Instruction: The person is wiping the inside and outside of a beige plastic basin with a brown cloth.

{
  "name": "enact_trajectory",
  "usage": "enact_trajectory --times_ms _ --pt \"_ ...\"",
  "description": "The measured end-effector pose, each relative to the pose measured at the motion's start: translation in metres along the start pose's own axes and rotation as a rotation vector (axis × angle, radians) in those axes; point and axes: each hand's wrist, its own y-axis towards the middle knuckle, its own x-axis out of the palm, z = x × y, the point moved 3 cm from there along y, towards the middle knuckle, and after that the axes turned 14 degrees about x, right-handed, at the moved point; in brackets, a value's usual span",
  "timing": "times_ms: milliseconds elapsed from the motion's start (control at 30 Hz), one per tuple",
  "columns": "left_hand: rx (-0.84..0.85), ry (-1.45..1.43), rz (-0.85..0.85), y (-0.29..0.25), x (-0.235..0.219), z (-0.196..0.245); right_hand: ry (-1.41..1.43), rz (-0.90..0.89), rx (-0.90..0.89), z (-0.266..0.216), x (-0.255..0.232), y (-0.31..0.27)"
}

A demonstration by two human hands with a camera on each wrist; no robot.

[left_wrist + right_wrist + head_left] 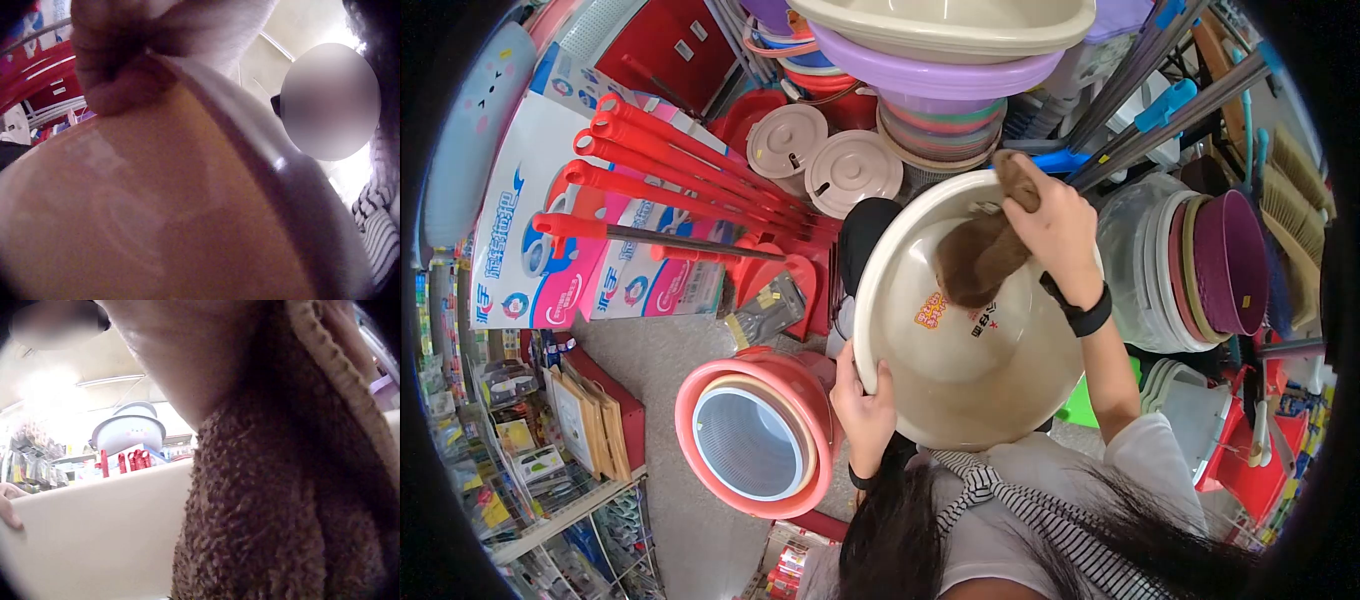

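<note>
Left hand [864,408]: fingers curled round the near-left rim of the cream basin [880,330], thumb inside. Right hand [1055,228]: fingers grip the brown cloth [975,262] at the far-right rim; cloth hangs into the basin. Nested pink tubs [692,440] stand left.

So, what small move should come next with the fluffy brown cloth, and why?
Probably press the cloth against the inner wall of the round cream plastic basin and wipe: the right hand grips it inside, while the left hand holds the rim.
</note>
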Motion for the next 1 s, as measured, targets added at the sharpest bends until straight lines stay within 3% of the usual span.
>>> enact_trajectory --times_ms 67,133,300,467,567,667,700,733,833,1000 --pt "-0.014 -0.007 -0.017 0.001 0.001 0.002 -0.046 -0.038 0.042 0.013 -0.008 0.003" --pt "0.096 -0.014 -0.042 0.003 0.004 0.007 -0.077 -0.035 0.087 0.021 -0.009 0.002" --pt "0.090 -0.021 -0.029 0.000 0.005 0.006 -0.086 -0.048 0.088 0.014 -0.007 0.006" --pt "0.134 -0.004 -0.030 -0.007 0.000 0.014 -0.134 -0.039 0.012 0.004 -0.015 0.013" --pt "0.118 -0.186 -0.031 -0.013 -0.004 0.023 -0.040 0.030 -0.051 -0.015 -0.029 0.018" --pt "0.095 -0.244 -0.128 -0.018 -0.010 0.022 0.102 0.042 -0.145 -0.040 -0.043 0.017" --pt "0.121 -0.164 -0.214 -0.017 -0.013 0.023 0.116 0.032 -0.258 -0.051 -0.040 0.014" --pt "0.145 -0.090 -0.302 -0.017 -0.014 0.023 0.120 0.034 -0.257 -0.056 -0.038 0.012" --pt "0.147 -0.047 -0.257 -0.017 -0.017 0.023 0.154 -0.024 -0.401 -0.066 -0.026 0.000" --pt "0.102 0.116 -0.128 -0.006 -0.021 0.027 0.112 -0.144 -0.383 -0.081 -0.009 -0.027"
